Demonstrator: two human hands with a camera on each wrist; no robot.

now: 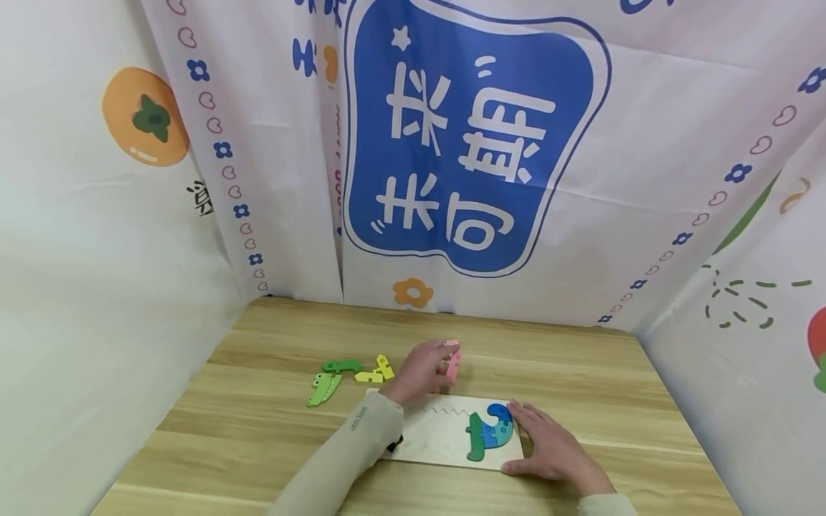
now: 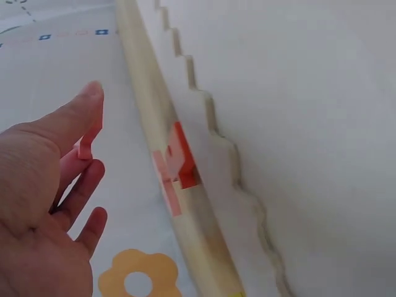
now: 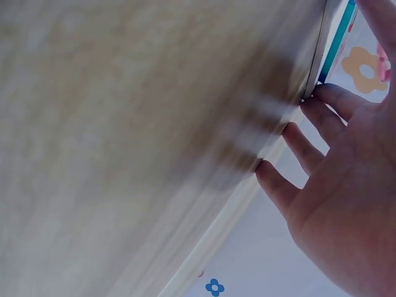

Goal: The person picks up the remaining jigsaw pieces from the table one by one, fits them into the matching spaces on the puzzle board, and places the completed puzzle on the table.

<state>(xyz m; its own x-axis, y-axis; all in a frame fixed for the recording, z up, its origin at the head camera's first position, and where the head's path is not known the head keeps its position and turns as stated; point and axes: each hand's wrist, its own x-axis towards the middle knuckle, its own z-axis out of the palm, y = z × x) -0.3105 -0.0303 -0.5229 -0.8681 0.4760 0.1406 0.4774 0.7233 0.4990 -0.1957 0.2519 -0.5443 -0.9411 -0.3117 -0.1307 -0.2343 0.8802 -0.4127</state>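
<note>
White cloth (image 1: 297, 179) reading "未来可期" backs the wooden table (image 1: 581, 380). One pink piece (image 2: 93, 135) is pinched in the left hand (image 1: 422, 369), beyond the board (image 1: 432, 438); the right hand (image 1: 548, 448), fingers spread, touches its edge. Two loose green pieces (image 1: 322, 390) lie left.

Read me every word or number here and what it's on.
"未来可期", sideways on the blue panel, back cloth.
Back cloth: other lettering, folded or cut off, unreadable.
Left cloth: dark writing, partly hidden, unreadable.
Left sleeve: lettering too small.
Puzzle pieces: any marks too small to read.
</note>
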